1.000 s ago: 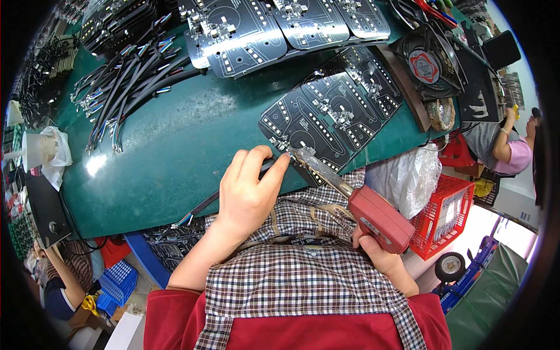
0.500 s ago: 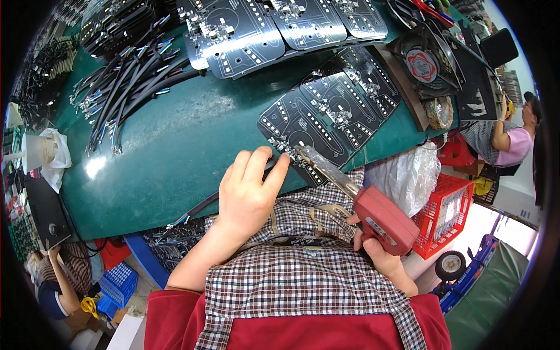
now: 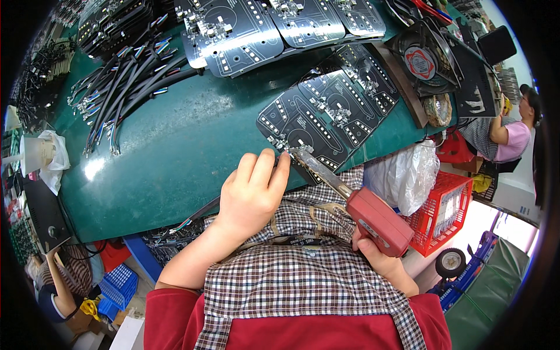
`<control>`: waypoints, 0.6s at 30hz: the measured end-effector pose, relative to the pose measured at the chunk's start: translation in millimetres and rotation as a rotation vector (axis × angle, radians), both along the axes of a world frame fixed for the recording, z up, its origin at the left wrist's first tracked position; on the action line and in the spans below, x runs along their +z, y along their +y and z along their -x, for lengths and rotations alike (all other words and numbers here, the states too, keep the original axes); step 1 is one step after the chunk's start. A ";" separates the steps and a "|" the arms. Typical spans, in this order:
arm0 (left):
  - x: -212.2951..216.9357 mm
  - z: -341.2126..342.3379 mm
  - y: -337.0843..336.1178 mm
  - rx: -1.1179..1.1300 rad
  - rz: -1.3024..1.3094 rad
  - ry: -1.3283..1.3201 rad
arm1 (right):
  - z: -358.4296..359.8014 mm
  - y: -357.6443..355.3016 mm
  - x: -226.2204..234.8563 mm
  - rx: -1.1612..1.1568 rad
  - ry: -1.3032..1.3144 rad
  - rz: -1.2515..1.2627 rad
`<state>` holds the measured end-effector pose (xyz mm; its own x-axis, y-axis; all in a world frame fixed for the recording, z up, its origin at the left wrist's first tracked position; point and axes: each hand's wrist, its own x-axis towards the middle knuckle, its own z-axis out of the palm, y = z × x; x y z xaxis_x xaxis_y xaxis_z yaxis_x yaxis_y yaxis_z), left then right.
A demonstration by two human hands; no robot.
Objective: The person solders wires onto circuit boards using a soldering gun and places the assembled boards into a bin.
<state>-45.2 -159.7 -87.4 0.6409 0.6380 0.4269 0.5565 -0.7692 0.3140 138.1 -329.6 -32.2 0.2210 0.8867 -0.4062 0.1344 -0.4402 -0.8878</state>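
Observation:
My right hand [image 3: 382,261] is wrapped round the handle of a red soldering gun [image 3: 380,221]. Its metal tip meets the near left end of a black circuit board panel [image 3: 306,119], beside the small metal parts there. My left hand [image 3: 254,189] pinches the end of a black cable [image 3: 201,210] against that same edge, fingertips close to the tip. The cable runs back under the hand, and coloured wire ends show at its other end. Fingers hide the exact joint between cable and board.
Loose black cables [image 3: 125,87] lie on the green table [image 3: 163,175] at the left. More board panels [image 3: 239,38] are stacked at the back. A fan [image 3: 421,61] stands at the right, by a plastic bag [image 3: 408,178] and red crate [image 3: 440,213]. Other people work at both sides.
The soldering gun has shifted slightly left, its tip closer to my left fingertips. My left hand stays nearly in place, still pinching the cable.

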 end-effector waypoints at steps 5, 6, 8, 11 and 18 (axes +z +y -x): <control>0.8 -1.4 -2.3 0.025 -0.047 0.065 | 2.1 2.5 4.8 0.010 -0.017 0.015; -1.0 -0.2 -0.5 0.003 -0.091 0.086 | 2.4 3.6 4.1 0.017 -0.012 -0.007; -1.1 0.4 0.9 -0.018 -0.139 0.105 | 2.4 3.7 4.0 0.024 -0.007 -0.034; 1.4 -0.7 -0.5 -0.027 -0.158 0.120 | 2.7 2.8 4.8 -0.013 0.136 -0.093; 8.8 4.1 -0.9 -0.050 0.089 0.095 | 3.2 -3.2 3.9 -0.126 0.262 -0.149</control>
